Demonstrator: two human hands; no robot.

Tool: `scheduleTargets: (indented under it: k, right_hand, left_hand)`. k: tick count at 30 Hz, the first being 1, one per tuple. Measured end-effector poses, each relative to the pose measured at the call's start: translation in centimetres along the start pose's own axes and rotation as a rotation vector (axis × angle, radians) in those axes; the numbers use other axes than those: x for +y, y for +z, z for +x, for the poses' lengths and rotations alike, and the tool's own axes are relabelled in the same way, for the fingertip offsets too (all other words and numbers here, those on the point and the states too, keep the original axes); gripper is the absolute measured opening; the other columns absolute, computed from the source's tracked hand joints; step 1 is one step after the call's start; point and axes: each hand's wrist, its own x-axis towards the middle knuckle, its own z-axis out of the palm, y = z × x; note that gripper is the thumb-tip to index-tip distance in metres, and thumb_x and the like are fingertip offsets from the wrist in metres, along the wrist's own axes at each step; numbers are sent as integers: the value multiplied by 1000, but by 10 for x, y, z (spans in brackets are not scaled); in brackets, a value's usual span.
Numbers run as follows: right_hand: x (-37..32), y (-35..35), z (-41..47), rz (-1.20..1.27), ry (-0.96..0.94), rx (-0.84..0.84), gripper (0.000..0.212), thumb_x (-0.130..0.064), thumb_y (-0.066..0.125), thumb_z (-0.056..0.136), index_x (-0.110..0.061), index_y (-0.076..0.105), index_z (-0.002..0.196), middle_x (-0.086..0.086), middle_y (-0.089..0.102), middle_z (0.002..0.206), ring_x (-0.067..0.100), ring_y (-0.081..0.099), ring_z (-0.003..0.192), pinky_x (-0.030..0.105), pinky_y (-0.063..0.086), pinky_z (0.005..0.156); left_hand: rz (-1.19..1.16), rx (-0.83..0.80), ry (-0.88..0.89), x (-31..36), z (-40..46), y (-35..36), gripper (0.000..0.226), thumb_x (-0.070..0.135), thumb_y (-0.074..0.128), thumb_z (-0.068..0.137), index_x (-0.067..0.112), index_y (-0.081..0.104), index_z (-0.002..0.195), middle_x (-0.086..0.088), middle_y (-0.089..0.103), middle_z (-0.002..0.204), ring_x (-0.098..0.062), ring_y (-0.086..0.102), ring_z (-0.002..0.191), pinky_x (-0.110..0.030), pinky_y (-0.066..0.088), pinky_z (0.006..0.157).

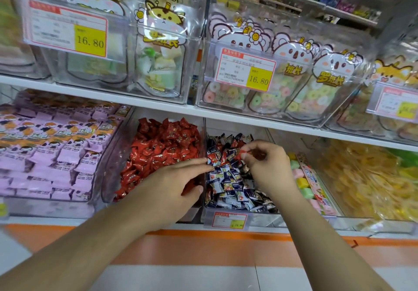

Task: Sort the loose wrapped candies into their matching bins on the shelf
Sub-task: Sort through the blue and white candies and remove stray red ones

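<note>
A clear bin of red wrapped candies [162, 148] stands on the lower shelf, left of a clear bin of dark blue and white candies [230, 184]. A few stray red candies [222, 156] lie among the blue ones at the back. My right hand [267, 164] hovers over the blue bin and pinches a red wrapped candy [243, 154] between thumb and fingertips. My left hand [178, 182] stretches over the red bin's right side, fingers straight, fingertips reaching the divider beside the blue bin. It holds nothing that I can see.
A bin of pink packets [52, 146] fills the lower left. Pastel cube candies [300, 177] and yellow sweets [366, 177] sit to the right. The upper shelf [158, 104] carries clear bins of bagged candy with price tags [67, 29]. An orange ledge [203, 236] runs below.
</note>
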Motion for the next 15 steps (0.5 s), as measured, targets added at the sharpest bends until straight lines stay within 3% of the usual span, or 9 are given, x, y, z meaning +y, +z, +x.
scheduleTargets:
  k: [2,5,7,9,11,13,15]
  right_hand:
    - [-10,3,-4,80,-10,-38,15,-13,77,92,-28,76,89,-7,73,80,3,65,70,23,56,65]
    - [-35,12,-18,236,-27,-183,12,-8,77,90,-20,76,91,9,72,74,12,60,64,24,51,58]
    - [-49,20,-28,301,-60,-282,8,-8,78,89,-15,75,90,17,71,75,21,64,65,34,55,61]
    - [-57,26,-34,315,-81,-345,8,-8,77,90,-16,76,90,10,75,76,34,73,76,49,59,70]
    - [-56,29,-33,301,-72,-331,13,-6,71,93,-18,77,92,5,77,79,38,73,83,55,60,75]
    - [-47,28,-27,215,-51,-256,21,-5,64,96,-22,76,95,-2,78,84,26,74,84,48,63,75]
    - [-36,24,-21,74,-60,-168,26,-4,59,98,-25,74,97,-6,76,87,14,72,83,29,62,71]
  left_hand:
    - [-17,58,-19,2,-1,-1,41,40,58,101,45,52,142,38,44,142,15,40,130,-5,28,108]
    - [-98,176,-78,6,0,-5,37,43,65,96,42,57,133,30,59,123,13,54,113,-10,45,95]
    - [-231,235,-147,8,2,-9,35,46,70,93,42,58,125,26,66,111,12,61,104,-9,48,85]
    - [-289,270,-203,8,5,-14,22,42,73,91,40,65,112,20,71,97,6,66,92,-15,54,77]
    - [-234,314,-248,4,5,-19,8,37,75,91,38,70,97,17,71,86,3,67,83,-20,56,73]
    - [-122,347,-287,-3,4,-24,7,35,74,92,37,70,98,18,71,92,2,66,87,-14,49,72]
    - [25,316,-282,-10,2,-25,25,35,69,95,35,68,120,17,66,120,-5,64,107,-16,44,83]
